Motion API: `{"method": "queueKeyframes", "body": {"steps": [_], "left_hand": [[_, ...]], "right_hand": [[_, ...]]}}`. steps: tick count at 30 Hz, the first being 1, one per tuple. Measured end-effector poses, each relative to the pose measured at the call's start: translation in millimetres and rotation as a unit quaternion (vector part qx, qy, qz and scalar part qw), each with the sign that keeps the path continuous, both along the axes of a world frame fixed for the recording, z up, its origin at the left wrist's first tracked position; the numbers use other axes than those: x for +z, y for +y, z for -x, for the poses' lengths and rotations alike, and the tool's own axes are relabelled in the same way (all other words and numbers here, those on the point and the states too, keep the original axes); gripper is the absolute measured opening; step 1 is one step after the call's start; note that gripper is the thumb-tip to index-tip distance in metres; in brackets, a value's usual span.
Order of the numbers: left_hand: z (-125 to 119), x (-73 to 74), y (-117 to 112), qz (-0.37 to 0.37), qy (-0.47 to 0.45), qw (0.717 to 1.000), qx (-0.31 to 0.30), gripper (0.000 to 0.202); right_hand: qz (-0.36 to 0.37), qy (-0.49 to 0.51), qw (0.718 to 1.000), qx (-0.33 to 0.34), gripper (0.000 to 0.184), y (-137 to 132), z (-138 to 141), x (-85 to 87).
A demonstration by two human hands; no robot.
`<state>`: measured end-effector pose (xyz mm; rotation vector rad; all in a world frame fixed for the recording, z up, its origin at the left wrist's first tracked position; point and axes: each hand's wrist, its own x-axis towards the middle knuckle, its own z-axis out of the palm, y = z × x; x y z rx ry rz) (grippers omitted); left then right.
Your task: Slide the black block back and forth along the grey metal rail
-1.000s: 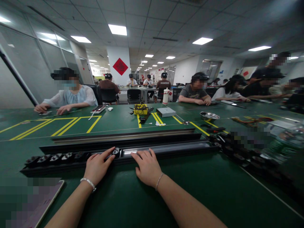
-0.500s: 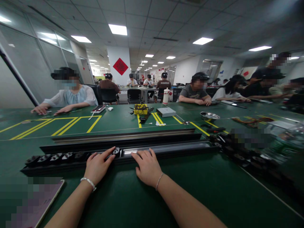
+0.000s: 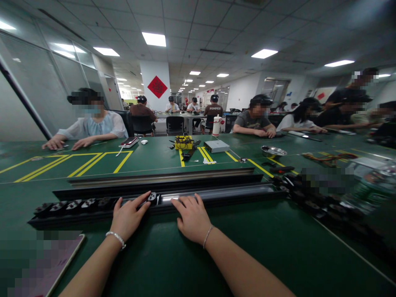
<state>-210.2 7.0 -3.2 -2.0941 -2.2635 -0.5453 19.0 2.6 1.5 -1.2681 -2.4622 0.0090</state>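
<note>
A long black channel (image 3: pixel 216 201) lies across the green table in front of me, with several black socket-like modules (image 3: pixel 73 205) in its left part. Another such module (image 3: pixel 152 197), with a pale face, sits near its middle. My left hand (image 3: pixel 130 212) rests over the channel with fingers stretched out; index fingertip and thumb are at this module's left side. Fingers spread, my right hand (image 3: pixel 193 216) lies on the channel's near edge, right of the module, holding nothing. Whether the left fingertips press on the module I cannot tell.
Behind the channel lies a second dark rail (image 3: pixel 167 178). More black modules (image 3: pixel 312 202) are heaped at the right near a plastic bottle (image 3: pixel 375 185). A metal bowl (image 3: pixel 274 151), a grey box (image 3: pixel 216 146) and a yellow box (image 3: pixel 183 142) stand farther back. Several people sit around.
Both hands and the module stay practically where they were. The view has shifted very slightly.
</note>
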Motion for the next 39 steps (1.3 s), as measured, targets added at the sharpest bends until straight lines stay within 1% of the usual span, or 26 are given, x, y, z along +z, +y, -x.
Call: {"method": "queueKeyframes", "body": {"steps": [7, 13, 17, 23, 33, 39], "left_hand": [[-4.7, 1.6, -3.9, -0.021, 0.009, 1.000, 0.005, 0.045], [-5.9, 0.3, -2.5, -0.066, -0.045, 0.996, 0.029, 0.049], [-4.4, -1.7, -1.9, -0.084, -0.010, 0.996, 0.011, 0.040], [-3.3, -3.4, -2.5, -0.068, 0.024, 0.997, -0.008, 0.039], [-2.8, 0.5, -3.2, -0.051, 0.031, 0.998, -0.024, 0.041], [0.2, -0.3, -2.6, -0.029, 0.040, 0.998, -0.032, 0.039]], "right_hand": [[-0.003, 0.012, 1.000, 0.004, 0.049, 0.5, -0.3, -1.7], [0.000, 0.013, 1.000, 0.007, 0.051, 0.6, -0.8, -1.8], [0.000, 0.003, 1.000, 0.003, 0.051, 0.5, -0.4, -0.7], [0.001, 0.004, 1.000, 0.002, 0.051, 0.5, 0.0, -0.3], [0.005, 0.018, 1.000, 0.007, 0.051, 1.7, -1.1, -1.6], [0.001, 0.013, 1.000, 0.005, 0.051, 1.7, -0.2, -1.9]]}}
